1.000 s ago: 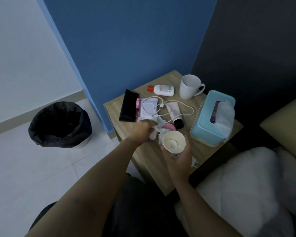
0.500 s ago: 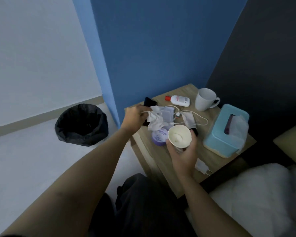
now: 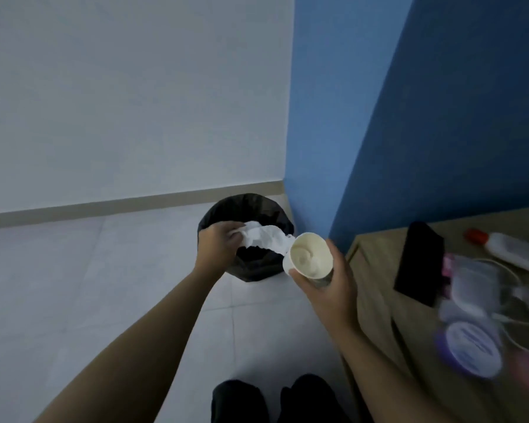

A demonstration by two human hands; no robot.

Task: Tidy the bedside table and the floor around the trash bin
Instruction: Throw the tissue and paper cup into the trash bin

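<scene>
My left hand point(image 3: 219, 245) grips a crumpled white tissue point(image 3: 266, 238) and holds it over the open mouth of the black-lined trash bin point(image 3: 251, 209), which stands on the tiled floor by the blue wall corner. My right hand point(image 3: 327, 288) holds a cream paper cup point(image 3: 307, 256) tilted toward me, just right of the bin and left of the wooden bedside table point(image 3: 376, 270).
On the table lie a black case point(image 3: 419, 264), a white bottle with a red cap point(image 3: 513, 250), a purple-rimmed round tin point(image 3: 471, 346), a white packet and a cable, all blurred. My dark-clothed knees point(image 3: 275, 398) show at the bottom. Pale floor tiles spread to the left.
My left hand carried the tissue from the table leftward to above the bin. My right hand and the cup followed toward the bin. The view swung left.
</scene>
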